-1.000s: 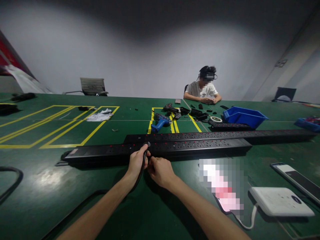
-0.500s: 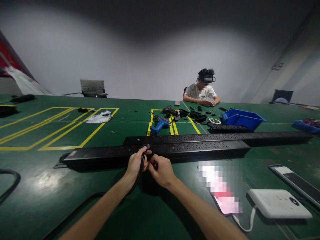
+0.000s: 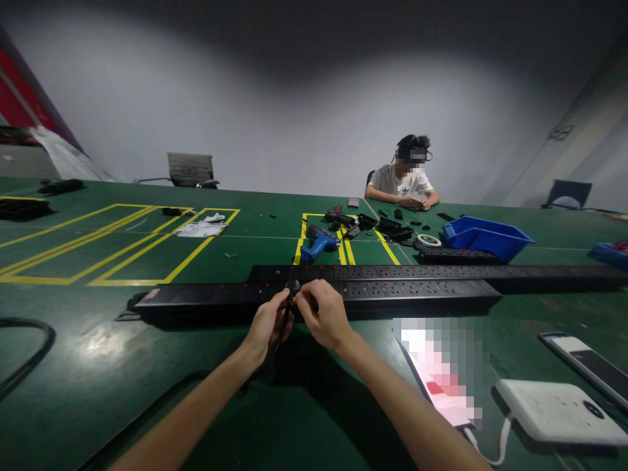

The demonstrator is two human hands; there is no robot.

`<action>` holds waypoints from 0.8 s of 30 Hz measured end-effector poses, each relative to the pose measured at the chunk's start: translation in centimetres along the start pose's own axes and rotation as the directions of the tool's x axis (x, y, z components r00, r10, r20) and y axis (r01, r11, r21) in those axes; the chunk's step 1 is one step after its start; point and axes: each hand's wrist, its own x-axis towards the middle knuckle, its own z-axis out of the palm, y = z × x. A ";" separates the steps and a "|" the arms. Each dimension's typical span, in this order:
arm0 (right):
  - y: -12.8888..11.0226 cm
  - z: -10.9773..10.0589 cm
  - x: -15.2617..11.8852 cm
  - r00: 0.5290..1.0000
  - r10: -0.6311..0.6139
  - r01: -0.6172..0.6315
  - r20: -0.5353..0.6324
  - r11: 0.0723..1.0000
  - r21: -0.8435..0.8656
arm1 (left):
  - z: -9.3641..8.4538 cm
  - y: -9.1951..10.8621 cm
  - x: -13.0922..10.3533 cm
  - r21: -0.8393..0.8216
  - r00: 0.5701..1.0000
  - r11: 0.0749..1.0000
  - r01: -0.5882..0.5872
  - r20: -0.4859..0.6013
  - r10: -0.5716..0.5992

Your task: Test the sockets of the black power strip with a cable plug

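My left hand (image 3: 269,322) is closed around a black cable (image 3: 283,326) near its dark, rounded end (image 3: 293,285). Close beside that end, my right hand (image 3: 324,313) has its fingers pinched together; whatever lies between the fingertips is too small to make out. Both hands are in front of the nearer long black socket strip (image 3: 392,296), which lies across the green table. A second, longer socket strip (image 3: 530,273) lies just behind it. The cable trails down to the lower left below my left forearm.
A blue drill (image 3: 318,243), dark parts and a blue bin (image 3: 485,237) stand beyond the strips. White gloves (image 3: 202,226) lie at left. At near right are a white power bank (image 3: 559,412) and a phone (image 3: 589,363). A person (image 3: 405,180) sits opposite.
My right hand has moved up to the cable's dark end, its fingertips now beside it. My left hand still holds the cable. The whole view has shifted slightly.
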 end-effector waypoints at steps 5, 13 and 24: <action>0.2 0.8 6.4 0.990 0.120 -0.103 0.069 0.973 -0.206 | -0.1 -0.2 -0.7 0.080 0.999 0.996 -0.047 0.011 0.046; 2.2 4.9 11.3 0.875 0.338 -0.193 0.347 0.900 -0.390 | 0.5 -0.3 -1.1 0.160 0.989 0.976 -0.150 0.016 0.149; 2.0 8.0 12.0 0.796 0.429 -0.283 0.428 0.888 -0.362 | 0.7 -1.1 -0.5 0.184 0.975 0.959 -0.214 -0.019 0.222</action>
